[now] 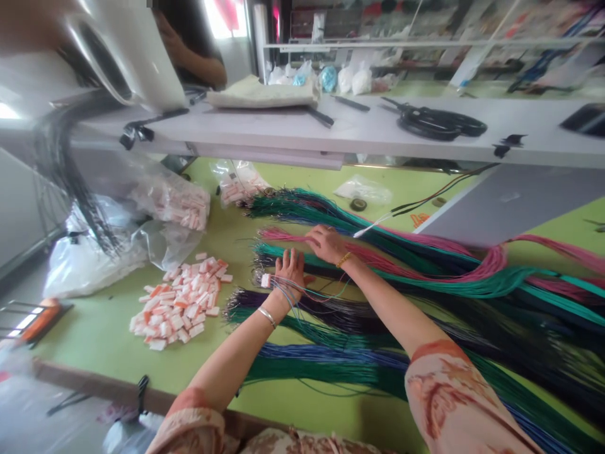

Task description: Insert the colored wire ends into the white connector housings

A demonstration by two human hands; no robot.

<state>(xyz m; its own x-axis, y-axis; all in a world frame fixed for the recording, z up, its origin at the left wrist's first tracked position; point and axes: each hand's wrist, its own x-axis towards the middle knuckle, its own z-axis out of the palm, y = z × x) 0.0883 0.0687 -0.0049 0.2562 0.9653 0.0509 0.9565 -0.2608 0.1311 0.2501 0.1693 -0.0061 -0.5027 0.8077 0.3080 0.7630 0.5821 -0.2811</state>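
Note:
My left hand lies flat with its fingers apart on a bundle of teal wires and dark wires beside it. A white connector housing with several thin wires rests by that wrist, its wires trailing across it. Farther up, my right hand has its fingers closed on a bundle of pink wires, whose ends stick out to the left. To the left of both hands is a loose pile of white and orange connector housings.
More wire bundles, purple-black, green and blue, run rightward along the green table. Bags of housings stand at the back left. A shelf crosses above, holding scissors and a white mug. A tape roll lies below it.

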